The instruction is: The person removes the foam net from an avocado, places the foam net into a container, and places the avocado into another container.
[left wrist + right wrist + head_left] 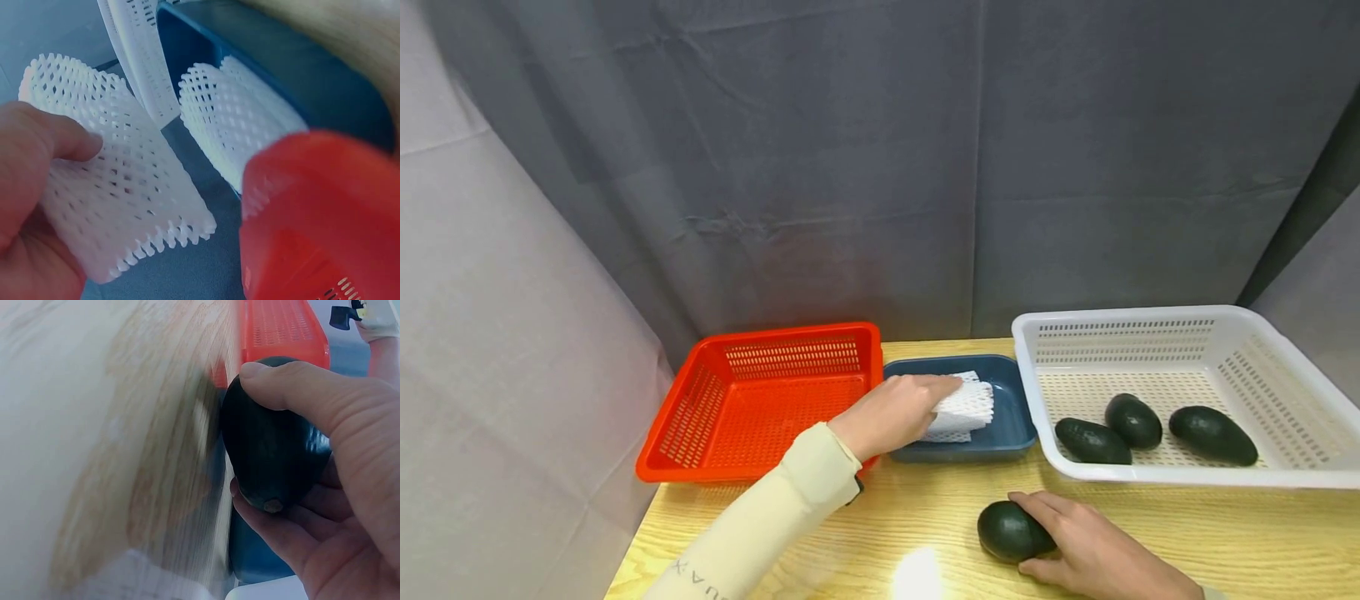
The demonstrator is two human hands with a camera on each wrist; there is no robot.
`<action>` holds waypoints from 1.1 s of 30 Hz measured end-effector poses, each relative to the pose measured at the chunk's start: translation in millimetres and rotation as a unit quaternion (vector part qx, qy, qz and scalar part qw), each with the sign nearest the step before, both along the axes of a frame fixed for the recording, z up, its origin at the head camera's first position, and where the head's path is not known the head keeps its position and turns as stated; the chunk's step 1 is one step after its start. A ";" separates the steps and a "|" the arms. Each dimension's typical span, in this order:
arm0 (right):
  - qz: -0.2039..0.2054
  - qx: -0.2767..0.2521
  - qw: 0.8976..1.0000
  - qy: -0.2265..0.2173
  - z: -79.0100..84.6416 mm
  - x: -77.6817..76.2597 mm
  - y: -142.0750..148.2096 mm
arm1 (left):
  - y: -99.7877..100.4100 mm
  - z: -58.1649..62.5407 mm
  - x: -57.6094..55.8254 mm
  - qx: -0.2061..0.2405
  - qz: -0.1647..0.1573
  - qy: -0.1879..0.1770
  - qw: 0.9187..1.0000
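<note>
My left hand (897, 412) pinches a white foam net sleeve (125, 169) between thumb and fingers, over the blue bin (1011, 408). More white foam netting (231, 119) lies inside that bin, seen in the left wrist view. My right hand (1078, 546) grips a dark green avocado (1011, 532) at the front of the wooden table. In the right wrist view the thumb lies over one side of the avocado (269, 444) and fingers curl under the other, with its stem end showing.
A red basket (760, 477) stands left of the blue bin, with no items visible in it. On the right, a white basket (1150, 473) holds several avocados (1212, 435). Grey cloth (850, 167) hangs behind the table (917, 508).
</note>
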State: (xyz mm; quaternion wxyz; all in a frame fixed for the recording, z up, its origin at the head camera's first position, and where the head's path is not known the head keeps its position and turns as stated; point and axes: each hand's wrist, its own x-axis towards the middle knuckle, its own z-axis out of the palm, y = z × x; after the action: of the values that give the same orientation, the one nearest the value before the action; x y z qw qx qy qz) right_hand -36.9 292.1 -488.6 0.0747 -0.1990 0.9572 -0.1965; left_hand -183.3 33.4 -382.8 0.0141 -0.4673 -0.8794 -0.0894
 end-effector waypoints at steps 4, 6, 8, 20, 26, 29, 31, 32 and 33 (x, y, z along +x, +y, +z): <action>0.008 -0.001 1.000 0.017 -0.8 0.4 0.9 | 4.3 1.5 -9.9 -0.009 0.007 0.000 1.000; 0.010 -0.002 1.000 0.021 -1.0 0.7 1.1 | 6.7 1.3 -15.0 -0.020 0.011 0.009 1.000; 0.009 0.000 1.000 0.017 -1.1 0.5 0.9 | 9.1 0.9 -19.8 -0.030 0.016 0.015 0.999; 0.015 -0.001 0.999 0.035 -2.7 0.8 0.7 | 21.0 -6.0 -38.1 -0.058 0.033 0.004 0.998; 0.017 -0.002 0.999 0.036 -3.1 0.7 0.5 | 29.2 -7.5 -43.3 -0.092 0.039 0.012 0.995; 0.016 -0.002 0.999 0.040 -3.4 0.9 0.6 | 34.5 -8.0 -45.2 -0.118 0.040 0.015 0.992; 0.015 -0.002 0.999 0.039 -3.4 1.0 0.8 | 38.3 -8.1 -45.7 -0.136 0.038 0.021 0.990; 0.014 -0.002 0.999 0.039 -3.4 1.1 0.9 | 40.2 -8.3 -45.9 -0.144 0.038 0.024 0.988; 0.015 -0.002 0.999 0.039 -3.2 1.1 1.0 | 42.1 -8.1 -45.9 -0.151 0.038 0.027 0.987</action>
State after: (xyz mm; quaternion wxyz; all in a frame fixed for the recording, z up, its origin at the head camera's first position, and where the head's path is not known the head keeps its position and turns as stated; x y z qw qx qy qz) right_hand -35.8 293.1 -491.8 0.0394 -0.2207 0.9560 -0.1894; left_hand -229.2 75.5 -390.9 -0.0292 -0.4328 -0.8992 0.0575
